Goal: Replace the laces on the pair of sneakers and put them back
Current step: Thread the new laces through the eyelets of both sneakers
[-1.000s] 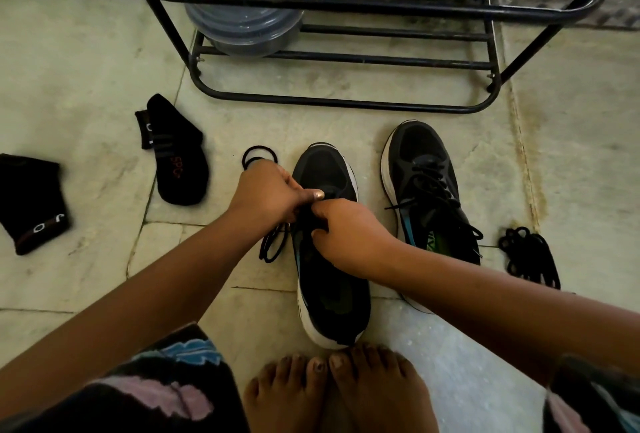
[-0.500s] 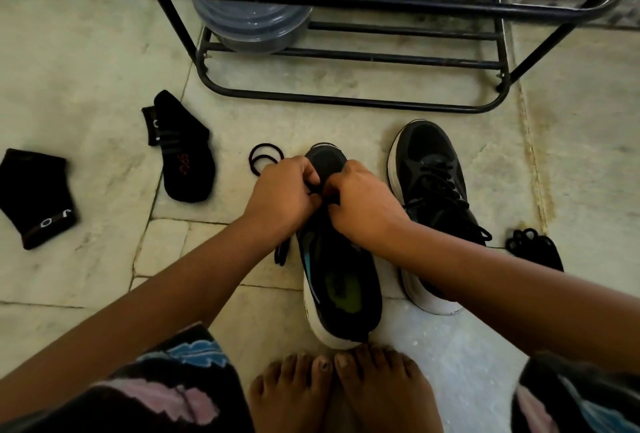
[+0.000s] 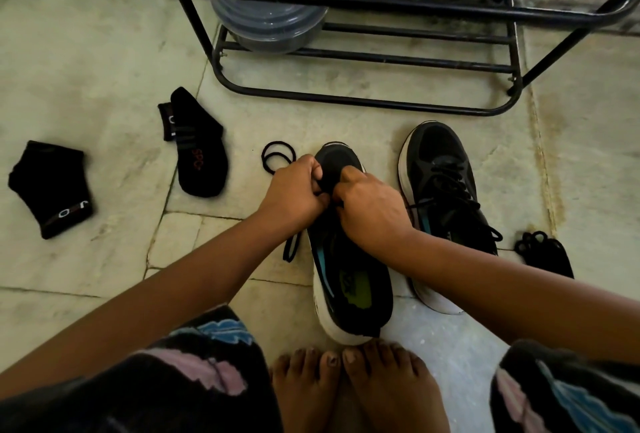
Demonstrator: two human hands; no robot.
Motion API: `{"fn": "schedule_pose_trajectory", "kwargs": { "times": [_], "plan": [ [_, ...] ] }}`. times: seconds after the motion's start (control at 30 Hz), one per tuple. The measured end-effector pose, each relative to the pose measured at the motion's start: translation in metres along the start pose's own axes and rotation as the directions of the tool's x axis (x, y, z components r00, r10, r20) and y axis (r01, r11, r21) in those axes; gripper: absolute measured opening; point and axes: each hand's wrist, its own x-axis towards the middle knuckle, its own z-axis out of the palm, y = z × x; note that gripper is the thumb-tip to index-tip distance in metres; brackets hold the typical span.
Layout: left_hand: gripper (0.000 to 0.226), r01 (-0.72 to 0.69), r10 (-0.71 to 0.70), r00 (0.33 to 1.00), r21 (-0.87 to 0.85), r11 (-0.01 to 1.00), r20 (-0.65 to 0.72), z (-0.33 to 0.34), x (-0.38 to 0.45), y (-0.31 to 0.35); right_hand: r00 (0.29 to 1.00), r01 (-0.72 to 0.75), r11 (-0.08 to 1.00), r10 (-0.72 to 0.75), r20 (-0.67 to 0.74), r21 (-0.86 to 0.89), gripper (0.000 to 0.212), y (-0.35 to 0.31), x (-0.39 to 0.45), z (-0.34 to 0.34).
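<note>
A black sneaker (image 3: 349, 280) with a white sole stands on the floor in front of my bare feet, its toe pointing away. My left hand (image 3: 294, 197) and my right hand (image 3: 370, 207) meet over its front eyelets, each pinching a black lace (image 3: 291, 249); loops of that lace trail out on the floor left of the shoe. The exact grip is hidden under my fingers. The second black sneaker (image 3: 440, 197) stands to the right, fully laced. A bundle of black laces (image 3: 540, 252) lies right of it.
A black metal shoe rack (image 3: 381, 100) stands ahead, with a grey lidded container (image 3: 270, 9) on its lower bars. Two black socks (image 3: 197, 148) (image 3: 52, 186) lie on the stone floor at left. My bare feet (image 3: 353, 387) touch the near sneaker's heel.
Both hands have moved forward along the near sneaker toward its toe and come together there. The lace loops on the left shifted with them. The laced sneaker stayed put.
</note>
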Motion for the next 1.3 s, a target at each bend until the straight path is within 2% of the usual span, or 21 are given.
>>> {"fn": "schedule_pose_trajectory", "kwargs": {
  "times": [0.2,0.47,0.57,0.77,0.93,1.03,1.1,1.2,1.3],
  "plan": [
    [0.035,0.015,-0.015,1.000,-0.023,1.000,-0.005,0.000,0.000,-0.003,0.997,-0.077,0.994,0.077,0.004,0.075,0.019,-0.001,0.001,0.001],
    [0.034,0.057,-0.057,0.998,-0.002,0.998,0.003,-0.001,0.000,0.000,0.995,-0.091,0.996,0.090,0.033,0.016,0.018,-0.004,0.002,0.006],
    [0.026,0.095,-0.095,0.995,-0.037,0.995,0.007,0.000,-0.001,0.001,0.996,-0.081,0.997,0.081,0.036,-0.003,0.019,-0.004,0.002,0.007],
    [0.024,0.123,-0.128,0.990,-0.087,0.989,-0.058,0.001,-0.007,0.002,0.996,-0.069,0.997,0.071,0.055,-0.041,0.022,-0.004,0.002,0.006],
    [0.015,0.097,-0.104,0.990,-0.073,0.993,-0.098,-0.005,-0.010,0.004,0.984,0.018,0.999,-0.012,0.179,-0.032,0.018,-0.001,0.010,-0.001],
    [0.011,0.048,-0.057,0.986,-0.060,0.997,-0.158,-0.009,-0.014,0.007,0.965,-0.024,0.999,0.013,0.262,0.036,0.021,0.001,0.014,-0.016],
    [0.009,0.041,-0.063,0.981,-0.123,0.992,-0.181,-0.012,-0.017,0.010,0.964,-0.058,0.993,0.029,0.264,0.101,0.022,0.001,0.011,-0.028],
    [0.013,0.055,-0.116,0.978,-0.325,0.944,-0.173,-0.013,-0.022,0.016,0.963,-0.091,0.987,0.053,0.263,0.134,0.015,0.002,0.002,-0.042],
    [0.010,0.075,-0.153,0.973,-0.385,0.920,-0.175,-0.012,-0.029,0.020,0.971,-0.100,0.985,0.067,0.230,0.138,0.019,0.007,-0.006,-0.040]
  ]
}}
